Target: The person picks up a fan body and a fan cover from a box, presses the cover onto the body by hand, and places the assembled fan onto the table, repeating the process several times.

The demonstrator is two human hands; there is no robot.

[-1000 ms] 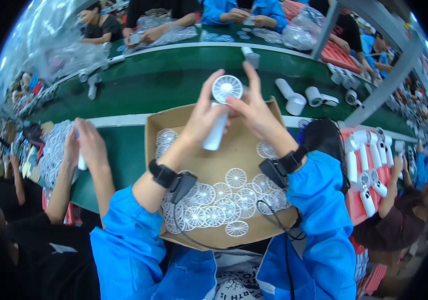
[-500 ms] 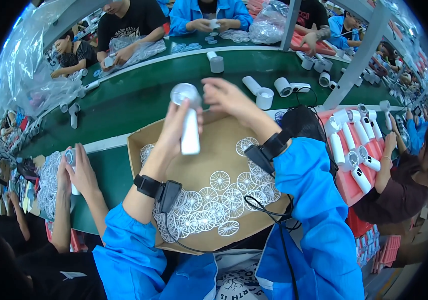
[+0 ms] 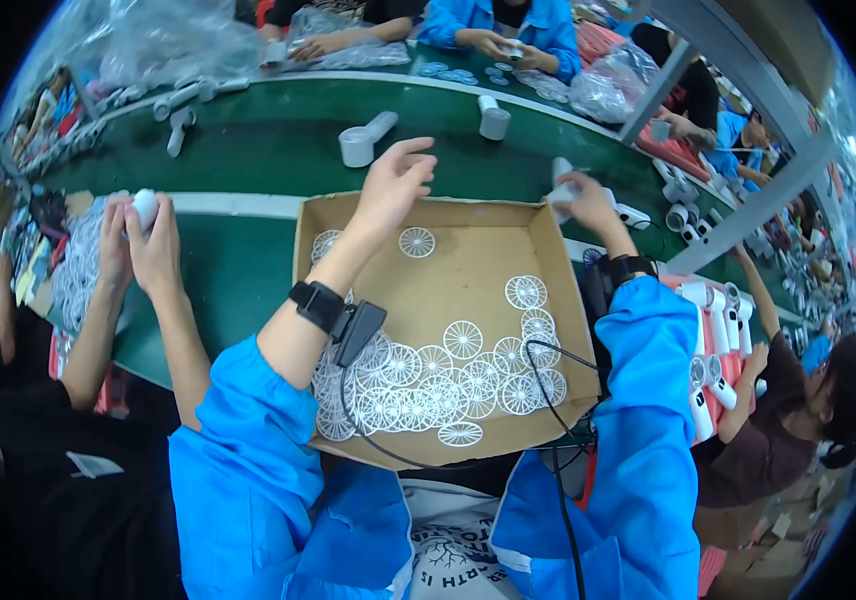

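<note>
One empty left hand point(image 3: 396, 188) is open while the right hand point(image 3: 590, 206), its closure impossible to tell, meets a white housing point(image 3: 560, 173) over the green belt point(image 3: 278, 135), seemingly a pick-up calling for a firm grasp.

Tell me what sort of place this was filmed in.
Probably a factory assembly line: several people work along a long green bench, white handheld devices lie spread along it, and a cardboard box holds many white spoked discs.
</note>
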